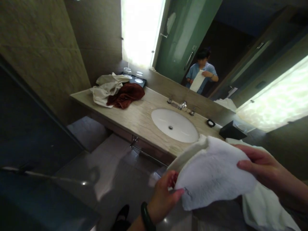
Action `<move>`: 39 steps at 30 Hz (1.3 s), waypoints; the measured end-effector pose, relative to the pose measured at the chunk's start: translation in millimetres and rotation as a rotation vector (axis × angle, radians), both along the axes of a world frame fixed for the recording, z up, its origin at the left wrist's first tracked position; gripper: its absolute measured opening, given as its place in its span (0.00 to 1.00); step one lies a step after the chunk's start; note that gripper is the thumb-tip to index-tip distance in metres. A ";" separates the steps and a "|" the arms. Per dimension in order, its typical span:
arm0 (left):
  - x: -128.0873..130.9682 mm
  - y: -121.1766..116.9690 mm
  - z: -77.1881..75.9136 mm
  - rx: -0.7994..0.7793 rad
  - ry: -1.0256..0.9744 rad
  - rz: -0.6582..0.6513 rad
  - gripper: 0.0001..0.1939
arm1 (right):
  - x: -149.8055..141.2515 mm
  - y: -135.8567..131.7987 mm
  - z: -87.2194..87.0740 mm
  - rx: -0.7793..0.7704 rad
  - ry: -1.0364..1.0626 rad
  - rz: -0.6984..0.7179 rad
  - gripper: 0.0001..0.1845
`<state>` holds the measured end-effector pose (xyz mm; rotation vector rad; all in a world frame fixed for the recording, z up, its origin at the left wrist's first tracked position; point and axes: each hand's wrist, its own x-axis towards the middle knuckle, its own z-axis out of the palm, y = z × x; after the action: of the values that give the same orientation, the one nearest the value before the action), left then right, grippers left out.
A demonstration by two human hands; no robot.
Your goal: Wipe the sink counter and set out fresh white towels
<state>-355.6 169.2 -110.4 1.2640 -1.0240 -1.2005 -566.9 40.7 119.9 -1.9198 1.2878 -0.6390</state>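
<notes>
I hold a white towel [211,173] in front of me with both hands, over the floor beside the vanity. My left hand [163,197], with a dark green bangle at the wrist, pinches the towel's lower left edge. My right hand [261,166] grips its right side, fingers spread over the cloth. The rest of the towel hangs down at the lower right. The mirror [216,48] shows a person in a blue top holding a white cloth.
A beige stone counter [134,117] carries an oval white sink [174,125] with a chrome tap [183,104]. A dark red cloth [126,95] and crumpled cream cloths [106,88] lie at its far left. A black box [232,131] stands at the right. A glass panel [36,144] is to my left.
</notes>
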 end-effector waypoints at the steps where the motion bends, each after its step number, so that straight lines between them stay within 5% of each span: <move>1: -3.2 4.6 -6.7 0.021 -0.013 -0.009 0.21 | -1.7 -1.1 -2.1 0.023 0.004 -0.026 0.21; 3: -7.1 12.9 -20.9 0.052 -0.059 -0.035 0.20 | -3.9 -4.5 -9.3 0.048 0.008 -0.072 0.22; 5: -7.4 18.7 -32.1 0.045 -0.140 -0.048 0.09 | -1.9 -8.4 -19.2 0.003 0.016 -0.113 0.23; 10: 4.0 21.4 -42.6 -0.010 -0.131 0.004 0.02 | 21.2 -16.2 -43.5 -0.078 0.005 -0.198 0.29; 16: 19.8 5.4 -68.1 -0.068 -0.140 0.232 0.11 | 41.3 -28.7 -78.9 -0.146 -0.008 -0.088 0.25; 24: 47.7 -13.4 -137.1 0.062 -0.097 0.320 0.25 | 80.5 -40.7 -170.3 -0.114 0.089 0.074 0.21; 27: 53.3 -26.7 -144.8 0.085 -0.145 0.351 0.33 | 85.1 -41.9 -194.7 -0.064 0.114 0.063 0.22; 34: 47.6 -55.0 -157.6 0.189 -0.199 0.318 0.30 | 77.4 -37.0 -271.8 -0.043 0.155 0.036 0.22; 39: 70.7 -67.6 -168.6 0.230 -0.294 0.342 0.33 | 121.3 -26.9 -334.8 -0.045 0.218 0.150 0.19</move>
<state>-284.8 101.7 -279.0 1.7572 -0.8454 -0.9017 -445.6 13.8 -214.9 -2.1465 1.2538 -0.3935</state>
